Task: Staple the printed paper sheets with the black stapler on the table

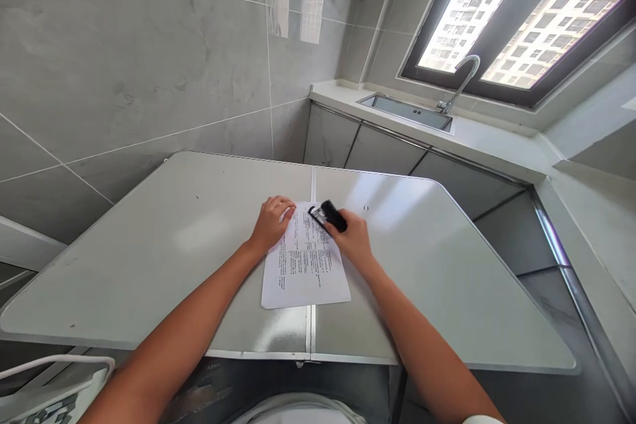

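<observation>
My right hand [354,238] has its grip closed around the black stapler [328,215], fingers wrapped over the body, with its metal nose pointing left onto the top edge of the printed sheet [304,271]. My left hand [271,220] holds nothing. It lies palm down on the sheet's upper left corner, fingers loosely bent and pressing the paper flat.

The work in hand looks like stapling near that top edge. To do it well, I judge the left hand should pin the paper so nothing slides. The stapler's mouth should sit fully over the edge, square to it, and the squeeze should be one firm press, not a tilted one. Whether there is more than one sheet I cannot tell.

The paper lies at the middle of a pale grey tabletop [173,245], straddling the seam [313,179] that runs down its centre. Beyond it, grey tiled wall [124,59] fills the left. A counter at the back right carries a steel sink [405,109] with a curved tap [460,83], under a window [521,20] facing bright apartment blocks.
</observation>
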A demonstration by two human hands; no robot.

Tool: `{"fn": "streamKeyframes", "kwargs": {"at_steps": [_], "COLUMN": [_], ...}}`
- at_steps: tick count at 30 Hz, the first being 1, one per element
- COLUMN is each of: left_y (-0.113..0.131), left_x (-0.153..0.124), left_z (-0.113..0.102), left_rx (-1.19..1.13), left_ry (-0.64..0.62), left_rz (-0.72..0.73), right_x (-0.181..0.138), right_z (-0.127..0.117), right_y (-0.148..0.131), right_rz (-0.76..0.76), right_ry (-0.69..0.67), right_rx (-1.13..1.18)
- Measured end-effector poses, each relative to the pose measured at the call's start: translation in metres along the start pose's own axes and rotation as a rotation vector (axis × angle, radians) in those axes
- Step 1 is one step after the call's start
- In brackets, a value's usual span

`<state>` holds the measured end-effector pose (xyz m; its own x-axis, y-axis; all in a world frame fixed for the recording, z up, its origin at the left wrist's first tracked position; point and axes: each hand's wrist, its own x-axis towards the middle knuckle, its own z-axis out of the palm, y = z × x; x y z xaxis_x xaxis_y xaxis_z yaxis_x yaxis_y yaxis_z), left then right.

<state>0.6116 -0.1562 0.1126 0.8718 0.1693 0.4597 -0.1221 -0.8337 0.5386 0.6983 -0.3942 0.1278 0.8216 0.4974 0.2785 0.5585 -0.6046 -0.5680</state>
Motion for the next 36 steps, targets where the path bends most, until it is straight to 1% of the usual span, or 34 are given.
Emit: {"fn": "streamKeyframes", "kwargs": {"at_steps": [2, 5, 7, 10, 14, 18, 21, 24, 27, 29, 30, 32, 34, 36], "left_y": [-0.007, -0.021, -0.029, -0.036, -0.038, -0.04, -0.044, -0.047, -0.05, -0.052, -0.054, -0.058, -0.064, -0.069], "left_x": [0.002, 0.004, 0.005, 0.005, 0.004, 0.004, 0.004, 0.006, 0.007, 0.009, 0.01, 0.011, 0.012, 0.013], "left_z": [-0.005, -0.009, -0.009, -0.005, 0.0, 0.003, 0.004, 0.005, 0.005, 0.003, 0.001, -0.003, -0.008, -0.014], "left_rx": [0.032, 0.035, -0.009, -0.073, -0.119, -0.148, -0.185, -0.216, -0.279, -0.393, -0.469, -0.64, -0.834, -1.045], "left_ry": [0.134, 0.22, 0.237, 0.226, 0.181, 0.143, 0.127, 0.104, 0.119, 0.16, 0.188, 0.252, 0.315, 0.364], "left_rz": [-0.104, -0.166, -0.2, -0.247, -0.263, -0.288, -0.287, -0.287, -0.324, -0.377, -0.411, -0.477, -0.525, -0.549], "right_x": [-0.005, -0.01, -0.012, -0.02, -0.043, -0.068, -0.08, -0.081, -0.068, -0.051, -0.04, -0.018, 0.001, 0.013], "right_z": [0.021, 0.044, 0.051, 0.046, 0.019, -0.014, -0.035, -0.055, -0.079, -0.096, -0.103, -0.111, -0.109, -0.099], "right_y": [-0.025, -0.045, -0.047, -0.037, -0.009, 0.028, 0.054, 0.071, 0.085, 0.099, 0.109, 0.132, 0.157, 0.178], "right_rz": [-0.04, -0.084, -0.108, -0.137, -0.095, -0.023, 0.02, 0.078, 0.149, 0.229, 0.272, 0.337, 0.385, 0.407], "right_ry": [-0.082, -0.113, -0.106, -0.086, -0.046, -0.019, -0.049, -0.1, -0.269, -0.351, -0.342, -0.265, -0.174, -0.021], "right_rx": [0.038, 0.006, -0.031, -0.051, -0.064, -0.08, -0.086, -0.083, 0.053, 0.194, 0.241, 0.254, 0.111, -0.112]}}
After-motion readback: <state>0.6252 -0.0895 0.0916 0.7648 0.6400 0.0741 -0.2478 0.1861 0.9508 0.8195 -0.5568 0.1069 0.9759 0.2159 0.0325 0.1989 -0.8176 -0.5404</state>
